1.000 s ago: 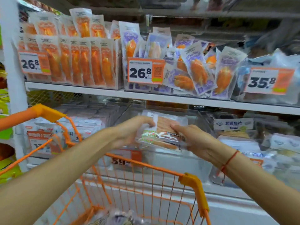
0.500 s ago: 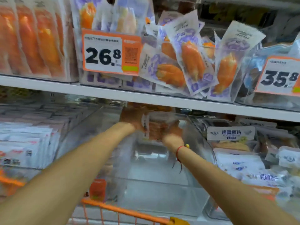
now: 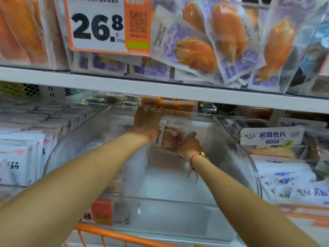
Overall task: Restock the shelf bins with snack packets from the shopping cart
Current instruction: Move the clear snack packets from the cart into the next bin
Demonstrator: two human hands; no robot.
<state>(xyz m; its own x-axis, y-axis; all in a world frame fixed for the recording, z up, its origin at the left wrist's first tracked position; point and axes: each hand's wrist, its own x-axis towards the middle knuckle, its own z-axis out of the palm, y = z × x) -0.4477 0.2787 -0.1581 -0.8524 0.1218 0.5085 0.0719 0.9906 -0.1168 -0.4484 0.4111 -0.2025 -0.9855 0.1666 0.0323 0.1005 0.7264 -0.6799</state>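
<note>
Deep in bin [image 3: 231, 139], blurred packet [image 3: 169, 138]

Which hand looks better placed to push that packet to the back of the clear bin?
Probably the left hand: it reaches deeper into the clear bin, above the snack packet. The right hand grips the packet's near edge.

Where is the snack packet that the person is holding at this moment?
In the head view, the snack packet sits centre frame, deep inside the clear bin, between the left hand and right hand.
</note>
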